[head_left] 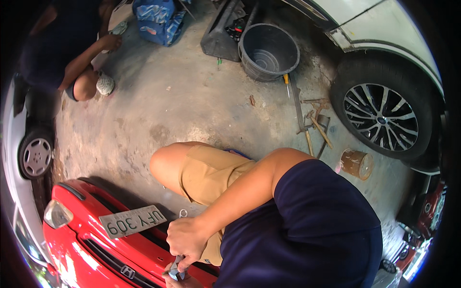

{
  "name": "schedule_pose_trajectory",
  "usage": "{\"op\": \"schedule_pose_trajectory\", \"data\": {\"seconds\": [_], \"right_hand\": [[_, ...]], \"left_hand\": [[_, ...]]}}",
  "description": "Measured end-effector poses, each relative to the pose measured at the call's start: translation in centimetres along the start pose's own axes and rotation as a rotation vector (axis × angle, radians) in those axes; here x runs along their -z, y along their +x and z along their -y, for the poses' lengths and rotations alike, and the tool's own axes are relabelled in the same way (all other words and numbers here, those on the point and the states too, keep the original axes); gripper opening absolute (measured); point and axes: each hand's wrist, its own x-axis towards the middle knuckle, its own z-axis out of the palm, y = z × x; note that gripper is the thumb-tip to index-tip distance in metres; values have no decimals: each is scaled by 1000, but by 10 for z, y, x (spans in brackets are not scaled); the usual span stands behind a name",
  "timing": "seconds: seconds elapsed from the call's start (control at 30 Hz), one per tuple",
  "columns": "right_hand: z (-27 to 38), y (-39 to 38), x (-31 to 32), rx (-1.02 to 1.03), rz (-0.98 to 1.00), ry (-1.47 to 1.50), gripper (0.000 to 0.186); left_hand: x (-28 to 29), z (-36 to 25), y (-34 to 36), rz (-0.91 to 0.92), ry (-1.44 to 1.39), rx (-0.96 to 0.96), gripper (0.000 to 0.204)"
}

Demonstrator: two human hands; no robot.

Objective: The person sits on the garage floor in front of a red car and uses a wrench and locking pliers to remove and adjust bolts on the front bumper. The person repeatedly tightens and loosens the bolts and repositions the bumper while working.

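Grasping a metal wrench (177, 262), the right hand (188, 238) is curled in a fist, with a metal ring (183, 213) projecting above its knuckles. The left hand (180, 282), cut off by the lower edge, lies just below with its fingers beside the wrench's lower end; whether it is clenched on the metal cannot be told. The wrench lies between the two hands, in front of the red bumper (96, 257), which occupies the lower left and carries a clear lamp (58, 214) at its far corner. A pale number plate (133, 222) lies tilted across the bumper's upper edge. The right forearm crosses the wearer's tan shorts (211, 168). On the concrete floor (134, 117) beyond the knee stands a black bucket (249, 67), next to a dark tool tray (217, 39). Below the bucket's right side lie a yellow-handled screwdriver (286, 80), a long flat metal bar (297, 105) and a wooden-handled hammer (321, 131), the latter near a rusty can (356, 164) on its side. A white vehicle (413, 29) with a spoked wheel (382, 117) fills the upper right; a second person (53, 60) in dark clothing crouches at upper left, near a blue patterned bag (158, 23).
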Motion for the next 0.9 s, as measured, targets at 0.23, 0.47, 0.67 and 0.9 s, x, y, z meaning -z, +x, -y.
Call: {"op": "schedule_pose_trajectory", "data": {"seconds": [0.23, 0.47, 0.67, 0.9], "right_hand": [[-13, -8, 27, -63, -128, 56, 64], [-33, -21, 49, 7, -132, -106, 67], [-28, -17, 67, 83, -17, -245, 65], [-25, 15, 84, 364, 231, -417, 59]], "left_hand": [[-8, -7, 40, 480, -451, 110, 63], [-51, -8, 47, 209, -224, 53, 53], [-56, 0, 46, 274, -305, 61, 53], [-52, 23, 49, 401, -348, 130, 54]]}}
